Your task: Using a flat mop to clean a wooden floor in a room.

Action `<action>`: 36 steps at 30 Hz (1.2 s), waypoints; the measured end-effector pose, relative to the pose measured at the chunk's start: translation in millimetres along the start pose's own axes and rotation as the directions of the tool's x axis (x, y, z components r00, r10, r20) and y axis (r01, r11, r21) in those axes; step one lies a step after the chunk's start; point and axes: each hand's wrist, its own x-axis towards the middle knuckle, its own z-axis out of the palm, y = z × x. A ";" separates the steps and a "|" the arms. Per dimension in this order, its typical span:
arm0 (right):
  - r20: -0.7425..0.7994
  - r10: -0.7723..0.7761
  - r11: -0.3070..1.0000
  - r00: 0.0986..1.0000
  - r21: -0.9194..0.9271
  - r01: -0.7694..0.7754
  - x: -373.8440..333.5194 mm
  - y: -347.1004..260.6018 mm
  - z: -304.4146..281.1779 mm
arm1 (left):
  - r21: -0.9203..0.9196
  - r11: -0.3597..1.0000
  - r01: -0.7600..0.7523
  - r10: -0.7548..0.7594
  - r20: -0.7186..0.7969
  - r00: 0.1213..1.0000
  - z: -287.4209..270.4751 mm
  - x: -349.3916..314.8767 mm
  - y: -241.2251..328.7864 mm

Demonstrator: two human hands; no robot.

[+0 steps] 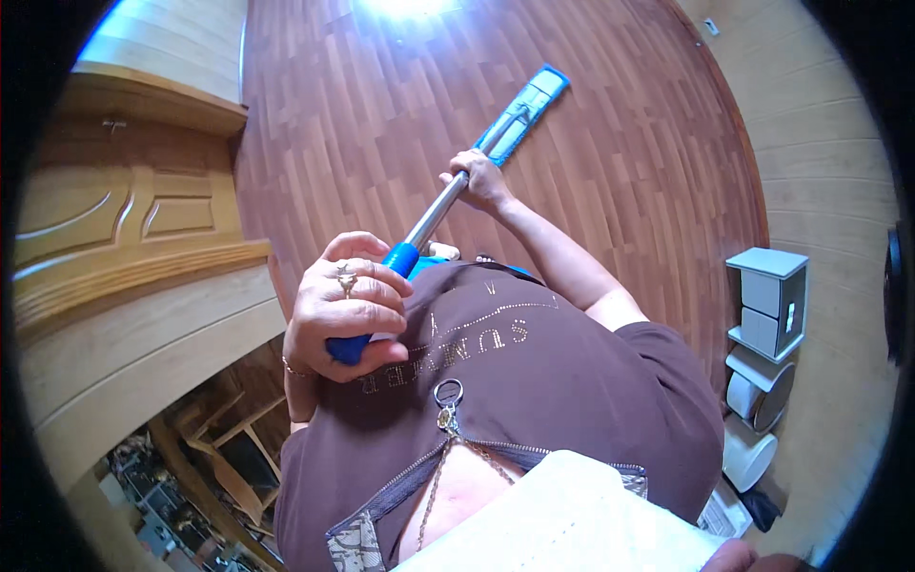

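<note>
A flat mop (440, 202) with a metal pole slants from my chest toward the floor ahead. My left hand (348, 305) is wrapped round the blue grip at the top of its pole, and a ring and a bracelet show on it. Lower down, my right hand (481, 179) grasps the bare metal part of the pole. Beyond that hand lies the mop's long blue head (522, 114), turned at a slant over the wood floor (629, 143). Part of the head's near end is hidden behind my right hand.
To the left stands a wooden door (143, 205) with carved panels, beside a pale wall. A small white and grey cabinet (770, 303) is against the right wall, with round white containers (748, 458) near it. Behind at left is a wooden chair (243, 467) and assorted clutter.
</note>
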 end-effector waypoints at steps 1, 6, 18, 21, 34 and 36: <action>-0.044 0.018 1.000 0.999 -0.005 -0.019 -7.4 -1.8 -2.2 | -0.007 1.000 -0.008 0.008 0.005 1.000 -3.2 0.5 -3.9; -0.258 0.094 0.991 0.961 -0.068 -0.116 -40.3 -8.3 -17.6 | -0.254 0.953 -0.164 0.197 0.108 0.974 -15.7 13.2 -32.3; -0.279 0.324 0.941 0.904 -0.001 -0.338 -17.2 -44.9 -36.7 | -0.389 0.913 -0.127 0.270 0.341 0.900 -94.8 70.2 -47.4; -0.247 0.304 0.952 0.920 0.035 -0.305 19.0 -45.3 -31.2 | -0.362 0.926 -0.107 0.226 0.304 0.926 -124.5 80.0 -50.6; 0.495 -0.168 0.986 0.852 0.075 0.151 116.4 -74.2 25.3 | 0.083 0.994 0.066 -0.055 -0.129 0.990 -112.1 6.0 17.5; 0.525 -0.294 0.956 0.799 0.166 0.242 122.7 -90.1 41.7 | 0.163 0.973 0.163 -0.122 -0.232 0.965 -101.6 0.7 37.8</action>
